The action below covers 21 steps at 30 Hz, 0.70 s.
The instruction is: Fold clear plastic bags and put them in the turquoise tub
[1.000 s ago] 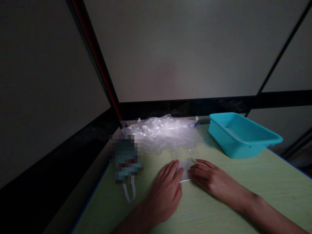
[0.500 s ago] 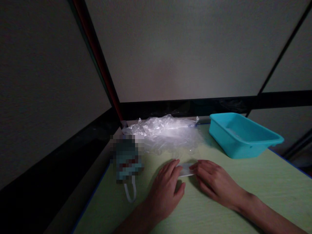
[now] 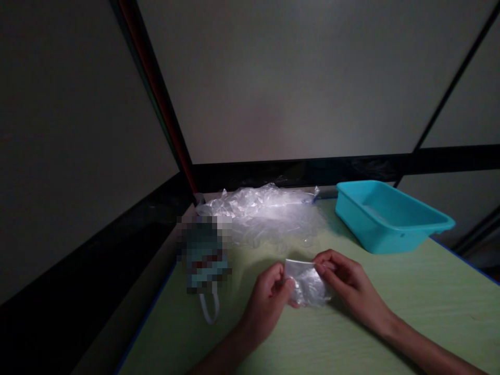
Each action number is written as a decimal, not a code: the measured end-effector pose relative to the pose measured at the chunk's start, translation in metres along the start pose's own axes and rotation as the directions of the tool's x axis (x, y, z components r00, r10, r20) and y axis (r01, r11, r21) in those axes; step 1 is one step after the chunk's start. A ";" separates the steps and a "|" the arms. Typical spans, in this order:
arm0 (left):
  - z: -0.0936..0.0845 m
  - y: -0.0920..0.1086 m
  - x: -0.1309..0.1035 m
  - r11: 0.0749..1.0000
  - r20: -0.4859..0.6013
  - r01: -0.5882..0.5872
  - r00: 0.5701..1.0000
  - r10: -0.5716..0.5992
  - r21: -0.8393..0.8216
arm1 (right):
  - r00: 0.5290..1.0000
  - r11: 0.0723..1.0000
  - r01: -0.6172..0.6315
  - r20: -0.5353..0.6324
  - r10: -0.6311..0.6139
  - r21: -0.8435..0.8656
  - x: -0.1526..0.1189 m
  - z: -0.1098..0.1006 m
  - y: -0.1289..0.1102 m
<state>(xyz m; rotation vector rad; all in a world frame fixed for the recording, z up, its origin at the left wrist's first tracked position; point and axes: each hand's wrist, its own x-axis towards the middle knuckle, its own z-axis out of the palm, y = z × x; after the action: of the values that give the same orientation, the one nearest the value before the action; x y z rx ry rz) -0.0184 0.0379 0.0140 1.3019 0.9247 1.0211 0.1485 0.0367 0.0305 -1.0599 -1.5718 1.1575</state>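
Observation:
A small clear plastic bag [image 3: 310,286] is held between my two hands, just above the green table [image 3: 336,344]. My left hand [image 3: 269,297] pinches its left edge between thumb and fingers. The thumb and fingertips of my right hand [image 3: 349,281] are closed on its upper right corner. The bag looks flat and wrinkled, with a straight edge at the top. Beyond my hands lies a heap of clear plastic bags [image 3: 269,213] at the back of the table.
A turquoise basin [image 3: 383,234] stands at the back right. At the left lies a blurred-out item [image 3: 205,255] with a white loop handle [image 3: 210,307]. A pale panelled wall [image 3: 292,88] rises behind the table, and another closes off the left side.
Both hands have gone from resting on the table around the bag to gripping it by its edges. The bag is now lifted and more of its surface shows.

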 end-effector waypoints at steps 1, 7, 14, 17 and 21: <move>0.000 0.000 0.001 1.000 -0.017 0.013 1.000 -0.014 -0.024 | 1.000 0.999 -0.015 -0.002 0.015 0.039 0.001 0.001 0.001; -0.003 0.002 0.003 0.999 -0.099 0.032 0.994 -0.035 -0.034 | 0.998 0.984 -0.054 0.034 0.049 0.172 0.001 0.005 0.004; -0.003 0.001 0.004 0.997 -0.042 0.070 0.997 -0.071 -0.037 | 0.989 0.985 -0.008 0.149 -0.018 0.174 -0.002 0.002 0.006; -0.003 0.000 0.003 0.996 -0.020 0.080 0.997 -0.081 -0.029 | 0.976 0.997 0.061 0.208 -0.068 0.041 -0.002 -0.001 0.006; -0.002 0.002 0.001 0.995 0.004 0.095 0.995 -0.095 -0.025 | 0.960 0.988 0.134 0.255 -0.112 -0.070 0.000 -0.003 0.004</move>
<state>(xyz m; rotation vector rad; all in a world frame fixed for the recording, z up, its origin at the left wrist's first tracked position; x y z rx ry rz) -0.0206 0.0396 0.0161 1.2271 0.9597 0.9540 0.1518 0.0382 0.0271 -0.8817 -1.8726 1.1818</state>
